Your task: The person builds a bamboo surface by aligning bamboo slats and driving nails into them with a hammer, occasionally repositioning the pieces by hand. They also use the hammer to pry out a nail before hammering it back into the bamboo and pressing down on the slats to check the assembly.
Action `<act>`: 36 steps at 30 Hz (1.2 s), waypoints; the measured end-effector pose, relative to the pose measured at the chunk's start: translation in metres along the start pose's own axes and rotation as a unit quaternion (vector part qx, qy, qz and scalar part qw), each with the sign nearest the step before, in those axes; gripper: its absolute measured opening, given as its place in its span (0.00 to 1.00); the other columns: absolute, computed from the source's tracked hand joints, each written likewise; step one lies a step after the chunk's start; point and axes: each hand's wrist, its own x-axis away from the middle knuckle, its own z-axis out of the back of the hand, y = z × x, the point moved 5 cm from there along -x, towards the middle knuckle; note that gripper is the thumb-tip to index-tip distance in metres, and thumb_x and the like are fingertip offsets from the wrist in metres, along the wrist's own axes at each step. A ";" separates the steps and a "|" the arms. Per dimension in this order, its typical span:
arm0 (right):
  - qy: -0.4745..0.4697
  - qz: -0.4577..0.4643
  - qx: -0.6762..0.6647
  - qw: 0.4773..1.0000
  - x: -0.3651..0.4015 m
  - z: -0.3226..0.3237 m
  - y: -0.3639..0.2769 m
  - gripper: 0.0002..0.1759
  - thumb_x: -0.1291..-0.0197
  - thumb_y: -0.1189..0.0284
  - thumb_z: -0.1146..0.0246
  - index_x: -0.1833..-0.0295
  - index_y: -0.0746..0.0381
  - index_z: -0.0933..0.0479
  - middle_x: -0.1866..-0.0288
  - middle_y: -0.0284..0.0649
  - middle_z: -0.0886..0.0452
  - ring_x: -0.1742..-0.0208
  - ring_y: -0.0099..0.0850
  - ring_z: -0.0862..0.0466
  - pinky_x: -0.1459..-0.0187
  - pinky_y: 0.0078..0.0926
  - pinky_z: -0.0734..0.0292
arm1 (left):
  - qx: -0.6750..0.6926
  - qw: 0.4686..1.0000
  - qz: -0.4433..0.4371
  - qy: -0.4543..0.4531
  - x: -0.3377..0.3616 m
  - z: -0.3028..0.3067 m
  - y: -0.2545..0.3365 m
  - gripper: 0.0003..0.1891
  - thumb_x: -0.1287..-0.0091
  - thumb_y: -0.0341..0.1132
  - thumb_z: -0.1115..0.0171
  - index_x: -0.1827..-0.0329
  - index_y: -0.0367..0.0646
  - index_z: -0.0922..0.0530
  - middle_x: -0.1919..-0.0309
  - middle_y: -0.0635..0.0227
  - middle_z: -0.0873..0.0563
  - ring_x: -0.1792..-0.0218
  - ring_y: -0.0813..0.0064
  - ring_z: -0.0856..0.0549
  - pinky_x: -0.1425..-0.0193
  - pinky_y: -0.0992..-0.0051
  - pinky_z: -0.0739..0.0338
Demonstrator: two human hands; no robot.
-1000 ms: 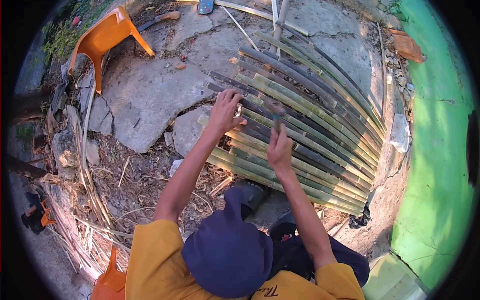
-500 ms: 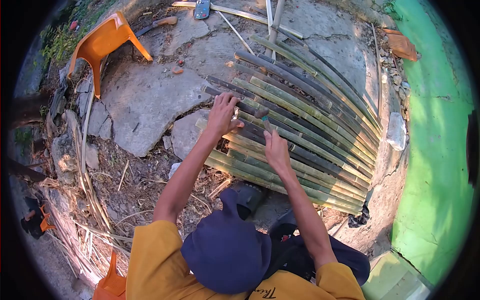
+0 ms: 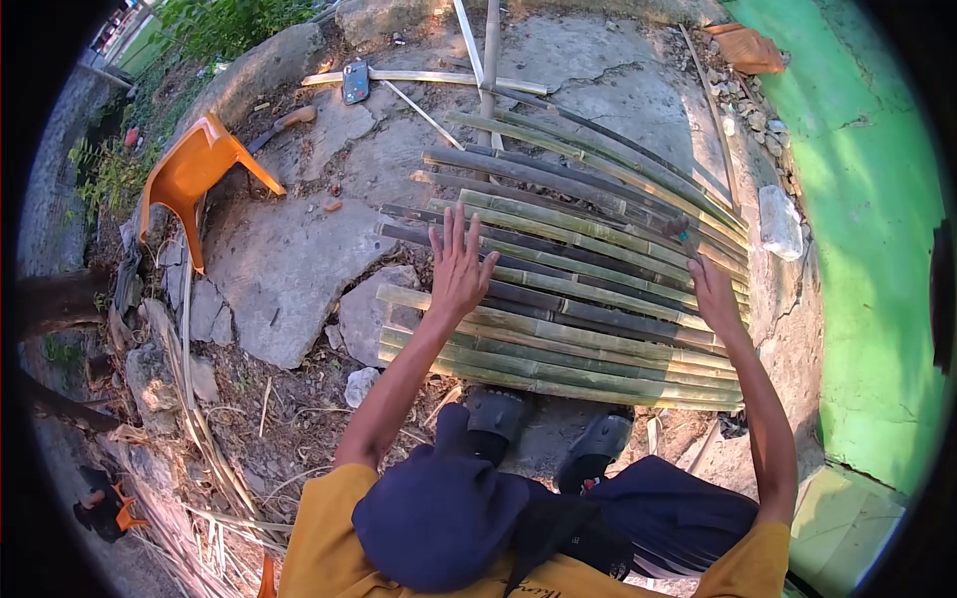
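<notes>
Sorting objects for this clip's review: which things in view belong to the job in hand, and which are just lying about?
In use:
long green and dark bamboo lengths, under the spread left hand
short dark-headed hammer, in the right hand

Apparently just lying about:
orange plastic chair
dark rectangular phone
wooden-handled blade
pale blocky lump

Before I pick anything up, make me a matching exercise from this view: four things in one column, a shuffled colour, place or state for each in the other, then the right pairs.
Column one
1. Left hand
2. Chair at upper left
3. Right hand
4. Phone

Column two
A. Closed around a hammer
B. Lying on a pale strip
C. Spread out over the poles
D. Orange

Pairs: 1-C, 2-D, 3-A, 4-B
</notes>
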 end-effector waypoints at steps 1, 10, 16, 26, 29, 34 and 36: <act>0.002 -0.001 -0.003 1.000 0.007 0.006 0.008 0.22 0.14 0.56 0.47 0.54 0.66 0.25 0.77 0.51 0.24 0.76 0.50 0.24 0.68 0.47 0.32 | -0.002 1.000 -0.003 -0.001 -0.001 -0.003 0.001 0.42 0.21 0.52 0.40 0.11 0.39 0.43 0.09 0.50 0.54 0.09 0.46 0.57 0.10 0.38 0.65; -0.034 -0.031 -0.056 0.997 0.044 0.011 0.038 0.22 0.14 0.58 0.46 0.56 0.68 0.26 0.79 0.46 0.30 0.77 0.39 0.31 0.69 0.44 0.34 | -0.058 0.992 -0.067 -0.089 0.016 -0.039 0.003 0.41 0.17 0.61 0.51 0.09 0.50 0.45 0.08 0.57 0.50 0.09 0.55 0.54 0.10 0.41 0.66; -0.055 -0.034 -0.039 0.997 0.066 0.020 0.026 0.21 0.16 0.59 0.45 0.55 0.68 0.26 0.76 0.55 0.25 0.74 0.54 0.25 0.66 0.50 0.34 | 0.046 0.996 -0.063 -0.040 0.031 -0.001 0.013 0.41 0.22 0.44 0.35 0.11 0.46 0.43 0.10 0.50 0.47 0.10 0.46 0.49 0.10 0.40 0.56; -0.132 -0.052 -0.006 0.990 0.106 0.006 0.047 0.20 0.16 0.58 0.46 0.51 0.66 0.25 0.74 0.55 0.23 0.72 0.58 0.21 0.66 0.53 0.33 | 0.094 0.994 0.002 0.048 0.082 0.028 -0.010 0.08 0.32 0.27 0.27 0.53 0.36 0.11 0.54 0.60 0.10 0.47 0.54 0.13 0.36 0.57 0.18; -0.127 -0.045 -0.028 0.990 0.109 -0.005 0.037 0.20 0.16 0.58 0.46 0.51 0.66 0.25 0.74 0.55 0.23 0.72 0.56 0.22 0.66 0.51 0.32 | 0.085 0.994 -0.010 0.062 0.072 0.027 -0.014 0.08 0.34 0.25 0.26 0.53 0.36 0.10 0.59 0.59 0.10 0.51 0.54 0.12 0.42 0.56 0.18; -0.145 0.001 -0.108 0.983 0.102 -0.059 0.002 0.17 0.17 0.61 0.45 0.53 0.66 0.26 0.75 0.54 0.23 0.73 0.58 0.23 0.67 0.52 0.32 | 0.211 0.966 0.150 0.008 0.052 0.018 -0.032 0.06 0.39 0.25 0.22 0.60 0.37 0.08 0.64 0.59 0.10 0.61 0.57 0.11 0.53 0.61 0.18; -0.163 0.007 -0.146 0.976 0.093 -0.085 -0.036 0.15 0.18 0.63 0.44 0.51 0.66 0.25 0.75 0.55 0.22 0.72 0.60 0.21 0.66 0.54 0.30 | 0.205 0.966 0.153 0.024 0.050 0.019 -0.036 0.07 0.42 0.26 0.21 0.61 0.37 0.08 0.67 0.59 0.10 0.65 0.60 0.11 0.56 0.62 0.18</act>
